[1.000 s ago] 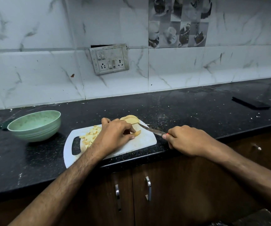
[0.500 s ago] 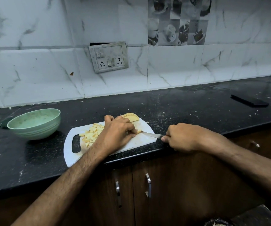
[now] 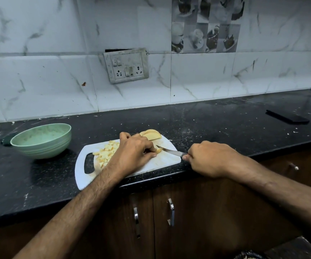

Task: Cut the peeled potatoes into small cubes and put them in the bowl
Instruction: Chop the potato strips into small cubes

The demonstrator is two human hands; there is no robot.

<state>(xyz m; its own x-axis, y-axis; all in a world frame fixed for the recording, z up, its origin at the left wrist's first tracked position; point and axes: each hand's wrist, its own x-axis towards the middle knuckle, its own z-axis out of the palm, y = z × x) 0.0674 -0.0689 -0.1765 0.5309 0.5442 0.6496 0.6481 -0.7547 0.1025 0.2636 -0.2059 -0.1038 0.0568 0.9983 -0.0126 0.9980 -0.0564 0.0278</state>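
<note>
**A:** Where is the potato?

**B:** On a white cutting board [image 3: 166, 161] at the front edge of a black counter [image 3: 216, 124]. A small potato piece [image 3: 158, 150] lies near the middle of the board. A stack of potato slices [image 3: 151, 134] sits at the board's far edge, and a pile of potato cubes [image 3: 107, 151] lies nearer the handle hole on the board's left end.

**A:** What are the hands doing?

**B:** The left hand [image 3: 135, 153] is curled over the small piece, its fingertips pinning it to the board. The right hand [image 3: 209, 157] is closed in a fist around the handle of a knife [image 3: 171, 151], off the board's right end. The handle is hidden inside the fist. The blade points left and its tip is at the small piece, right beside the left fingertips.

**A:** And the bowl?

**B:** A pale green bowl [image 3: 42, 146] stands on the counter to the left of the board, apart from it. No cubes can be made out in it.

**A:** Anything else nearby?

**B:** A flat dark object [image 3: 287, 116], too dim to identify, lies on the counter far to the right. A switch and socket plate [image 3: 126, 65] is on the marble-tiled wall behind. Brown cabinet doors [image 3: 197, 217] with metal handles sit below the counter.
</note>
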